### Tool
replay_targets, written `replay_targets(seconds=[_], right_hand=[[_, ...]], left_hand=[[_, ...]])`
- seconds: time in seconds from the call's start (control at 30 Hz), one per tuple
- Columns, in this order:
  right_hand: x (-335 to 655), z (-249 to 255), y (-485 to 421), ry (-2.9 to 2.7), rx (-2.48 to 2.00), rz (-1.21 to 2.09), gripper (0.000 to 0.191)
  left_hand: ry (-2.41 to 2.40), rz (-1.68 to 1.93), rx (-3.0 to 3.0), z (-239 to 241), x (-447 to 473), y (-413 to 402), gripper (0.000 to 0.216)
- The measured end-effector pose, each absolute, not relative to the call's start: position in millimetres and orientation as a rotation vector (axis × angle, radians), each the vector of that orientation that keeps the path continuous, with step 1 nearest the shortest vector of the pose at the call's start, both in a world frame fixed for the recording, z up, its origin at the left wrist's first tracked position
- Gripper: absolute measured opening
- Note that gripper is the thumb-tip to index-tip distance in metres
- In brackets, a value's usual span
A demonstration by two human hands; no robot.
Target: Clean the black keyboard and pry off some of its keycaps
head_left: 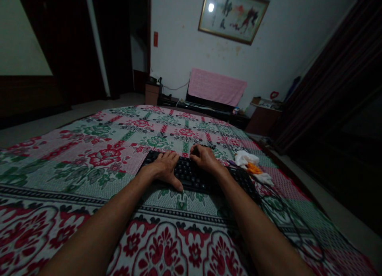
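Observation:
A black keyboard [191, 175] lies on a patterned bedspread in front of me. My left hand [165, 167] rests on its left part, fingers spread over the keys and thumb stretched toward the near edge. Above the upper middle of the keyboard is my right hand [206, 158], its fingers curled in toward the thumb. Something dark shows between those fingertips, too small and dim to name. The right hand and forearm hide part of the keys.
A black cable [294, 224] loops over the bedspread [98, 156] at right. Crumpled white tissue [246, 158] and an orange piece [253, 168] lie beyond the keyboard's right end. Farther off are a pink cloth [216, 87] over a screen-like shape and a small cabinet [262, 118].

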State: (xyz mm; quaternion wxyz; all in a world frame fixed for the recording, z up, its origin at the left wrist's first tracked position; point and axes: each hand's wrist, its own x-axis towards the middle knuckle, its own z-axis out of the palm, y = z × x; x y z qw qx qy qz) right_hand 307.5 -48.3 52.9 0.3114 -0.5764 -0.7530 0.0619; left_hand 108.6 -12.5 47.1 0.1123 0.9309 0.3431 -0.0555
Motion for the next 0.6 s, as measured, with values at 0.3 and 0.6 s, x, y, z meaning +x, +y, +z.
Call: replay_targets(seconds=[0.3, 0.6], right_hand=[[305.7, 52.9, -49.0, -1.974, -1.552, 0.137, 0.014], [314.6, 50.1, -39.0, -1.903, -1.585, 0.28, 0.016]], left_hand=[[1.004, -0.162, 2.74, 47.0, 108.2, -12.6, 0.133], [1.007, -0.162, 2.732, 47.9, 108.5, -13.3, 0.133]])
